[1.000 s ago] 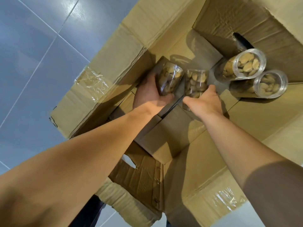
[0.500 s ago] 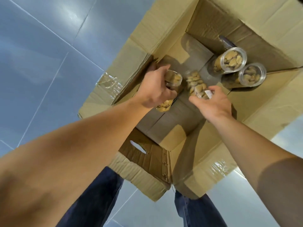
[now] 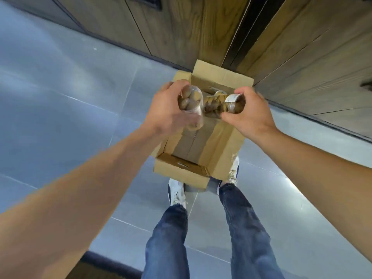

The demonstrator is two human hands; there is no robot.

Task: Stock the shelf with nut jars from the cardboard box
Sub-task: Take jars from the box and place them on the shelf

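Two nut jars (image 3: 191, 103) (image 3: 221, 104) lie nearly end to end at twelve o'clock above the cardboard box (image 3: 219, 146), left hand (image 3: 171, 111) gripping one, right hand (image 3: 249, 113) the other.

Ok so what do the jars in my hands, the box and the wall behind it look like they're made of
The jar in the left hand and the jar in the right hand look like clear plastic, possibly glass: the nuts show through glossy walls. The box is plain matte brown cardboard with folded flaps. The wall panels look like wood or wood-look laminate, going by the grain lines.

No text can be read; a white label (image 3: 233, 98) is seen on one nut jar (image 3: 219, 104), its print blurred
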